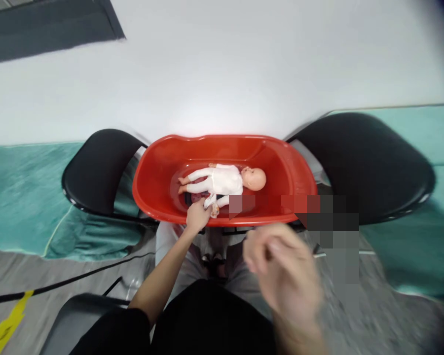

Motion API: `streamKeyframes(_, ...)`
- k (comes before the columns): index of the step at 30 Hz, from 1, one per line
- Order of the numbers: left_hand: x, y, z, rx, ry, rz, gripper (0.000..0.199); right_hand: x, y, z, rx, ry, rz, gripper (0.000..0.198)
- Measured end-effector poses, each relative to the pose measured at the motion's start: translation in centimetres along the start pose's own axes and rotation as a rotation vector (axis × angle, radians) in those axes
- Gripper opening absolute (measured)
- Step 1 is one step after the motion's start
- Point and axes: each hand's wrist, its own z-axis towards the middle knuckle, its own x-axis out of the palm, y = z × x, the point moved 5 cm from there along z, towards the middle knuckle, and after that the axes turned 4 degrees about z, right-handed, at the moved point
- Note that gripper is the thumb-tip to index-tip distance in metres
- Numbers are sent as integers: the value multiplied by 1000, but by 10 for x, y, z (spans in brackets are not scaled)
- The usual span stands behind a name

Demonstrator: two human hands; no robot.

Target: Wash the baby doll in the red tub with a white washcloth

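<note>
A baby doll (225,180) in white clothing lies on its back in a red baby bathtub (159,209), its head to the right and its bare feet to the left. My left hand (199,215) reaches over the tub's near rim. Its fingers are closed on a small white cloth (209,200) beside the doll's near arm. A small patterned bit (215,211) shows by the fingertips; what it is I cannot make out. My right hand (286,268) is raised in front of the tub, close to the camera. Its fingers look curled, but motion smears them.
Black chairs (96,167) (373,162) flank the tub, over green cloths (25,192). A white wall (222,74) rises behind. A dark cable (77,273) and yellow tape (9,323) lie at lower left. Blurred blocks cover part of the right side.
</note>
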Motion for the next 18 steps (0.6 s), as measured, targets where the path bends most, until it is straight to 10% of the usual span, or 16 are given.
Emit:
streamKeyframes(8,4,3,0,14,-12,-50,20,-53,-145,74,128,-132,-434,38)
streamKeyframes(18,24,-71,8,398,66,-526,29,-78,-167,137,96,-258,-306,56)
